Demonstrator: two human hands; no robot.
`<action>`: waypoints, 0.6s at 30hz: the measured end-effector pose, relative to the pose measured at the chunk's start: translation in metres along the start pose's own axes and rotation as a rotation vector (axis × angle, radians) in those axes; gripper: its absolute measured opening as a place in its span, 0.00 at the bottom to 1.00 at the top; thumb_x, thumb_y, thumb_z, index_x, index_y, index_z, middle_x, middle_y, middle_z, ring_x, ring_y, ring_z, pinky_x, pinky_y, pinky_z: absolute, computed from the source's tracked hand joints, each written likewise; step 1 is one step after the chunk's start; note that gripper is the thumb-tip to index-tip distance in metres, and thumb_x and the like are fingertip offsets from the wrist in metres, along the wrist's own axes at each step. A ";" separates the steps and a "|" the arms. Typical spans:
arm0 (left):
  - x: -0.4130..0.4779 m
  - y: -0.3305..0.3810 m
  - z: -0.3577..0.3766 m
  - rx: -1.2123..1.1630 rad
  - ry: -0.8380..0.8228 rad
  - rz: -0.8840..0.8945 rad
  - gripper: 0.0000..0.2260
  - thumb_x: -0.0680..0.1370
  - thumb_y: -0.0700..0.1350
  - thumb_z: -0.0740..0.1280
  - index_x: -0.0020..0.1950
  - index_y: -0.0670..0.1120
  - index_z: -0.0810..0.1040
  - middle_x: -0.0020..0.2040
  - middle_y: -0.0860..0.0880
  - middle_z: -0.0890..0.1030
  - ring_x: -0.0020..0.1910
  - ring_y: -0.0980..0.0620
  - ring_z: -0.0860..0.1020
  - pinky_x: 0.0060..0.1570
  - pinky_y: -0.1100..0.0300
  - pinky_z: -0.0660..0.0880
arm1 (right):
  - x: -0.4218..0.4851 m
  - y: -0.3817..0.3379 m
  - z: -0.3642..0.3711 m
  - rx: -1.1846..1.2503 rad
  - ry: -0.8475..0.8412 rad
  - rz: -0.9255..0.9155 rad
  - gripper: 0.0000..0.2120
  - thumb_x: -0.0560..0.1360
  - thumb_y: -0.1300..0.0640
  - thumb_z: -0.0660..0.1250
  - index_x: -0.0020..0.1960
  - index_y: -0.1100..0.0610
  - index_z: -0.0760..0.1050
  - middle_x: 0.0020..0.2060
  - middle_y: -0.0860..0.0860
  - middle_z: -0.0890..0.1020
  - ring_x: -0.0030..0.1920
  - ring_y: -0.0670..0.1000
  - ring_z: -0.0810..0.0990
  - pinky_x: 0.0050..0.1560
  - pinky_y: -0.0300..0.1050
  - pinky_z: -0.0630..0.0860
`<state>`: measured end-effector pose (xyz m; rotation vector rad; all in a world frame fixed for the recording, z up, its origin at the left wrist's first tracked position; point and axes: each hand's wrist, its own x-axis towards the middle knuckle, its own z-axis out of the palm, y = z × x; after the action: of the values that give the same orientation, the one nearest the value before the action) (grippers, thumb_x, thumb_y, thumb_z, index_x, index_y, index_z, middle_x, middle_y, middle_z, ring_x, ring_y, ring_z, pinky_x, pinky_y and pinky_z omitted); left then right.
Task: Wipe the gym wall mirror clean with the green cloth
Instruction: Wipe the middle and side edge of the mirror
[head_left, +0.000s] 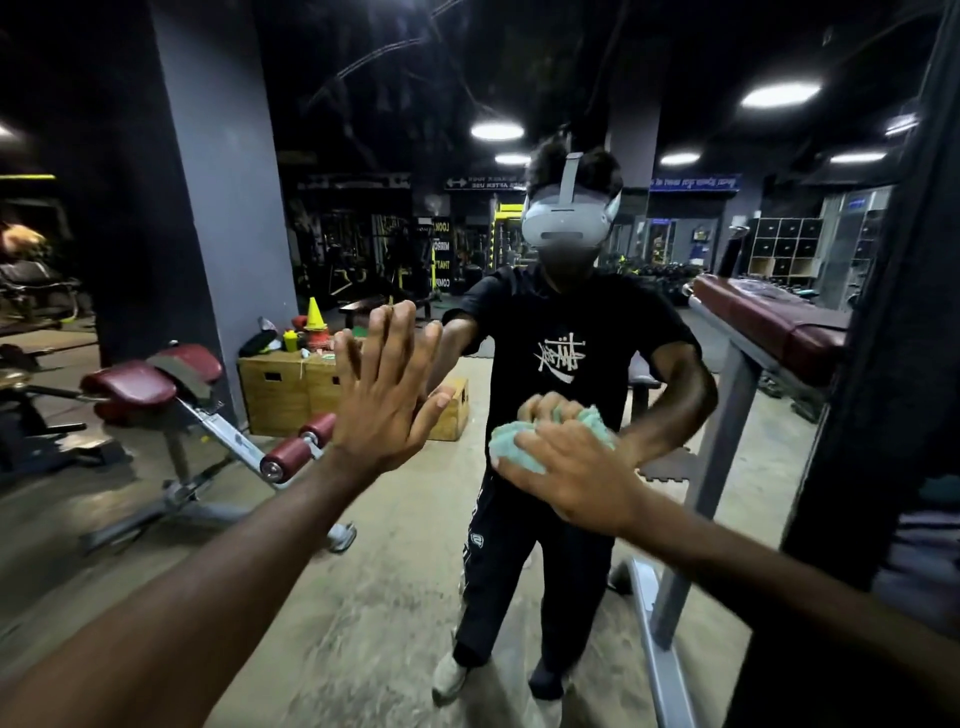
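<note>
The wall mirror (363, 597) fills nearly the whole view and reflects the gym and the person in a black T-shirt. My left hand (387, 389) lies flat against the glass, fingers straight and pointing up, meeting its own reflection. Lower and to the right, my right hand (569, 475) presses the bunched green cloth (511, 447) onto the mirror, fingers curled over it. The cloth shows above and left of the fingers, doubled by its reflection.
A dark vertical frame (883, 364) bounds the mirror on the right. Reflected in the glass are a red-padded bench (156, 387), wooden plyo boxes (291, 387), a grey pillar (223, 182) and a maroon padded bench (769, 317) on a grey steel stand.
</note>
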<state>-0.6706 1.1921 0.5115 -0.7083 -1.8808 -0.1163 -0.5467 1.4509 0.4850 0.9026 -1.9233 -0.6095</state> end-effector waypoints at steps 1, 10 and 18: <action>-0.001 0.000 0.000 0.002 0.013 0.030 0.33 0.84 0.61 0.54 0.84 0.43 0.59 0.83 0.36 0.53 0.82 0.34 0.54 0.75 0.27 0.50 | 0.003 0.017 -0.004 -0.024 0.013 -0.068 0.22 0.74 0.62 0.68 0.68 0.56 0.75 0.59 0.60 0.72 0.53 0.60 0.76 0.48 0.54 0.68; -0.029 -0.061 0.007 0.048 0.069 0.079 0.36 0.82 0.64 0.56 0.85 0.49 0.51 0.85 0.42 0.46 0.82 0.36 0.45 0.74 0.26 0.42 | 0.035 -0.020 0.027 -0.093 0.247 0.167 0.18 0.77 0.62 0.70 0.66 0.57 0.79 0.59 0.61 0.72 0.54 0.62 0.76 0.47 0.56 0.76; -0.007 -0.108 -0.015 0.024 0.000 0.016 0.35 0.83 0.64 0.52 0.85 0.48 0.49 0.85 0.41 0.44 0.83 0.37 0.44 0.75 0.27 0.40 | 0.145 0.085 -0.044 -0.120 0.410 0.575 0.17 0.78 0.61 0.68 0.66 0.56 0.77 0.55 0.62 0.76 0.55 0.60 0.72 0.51 0.56 0.74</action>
<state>-0.7128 1.0944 0.5377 -0.7064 -1.8736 -0.0837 -0.5857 1.3861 0.6411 0.3296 -1.6387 -0.1733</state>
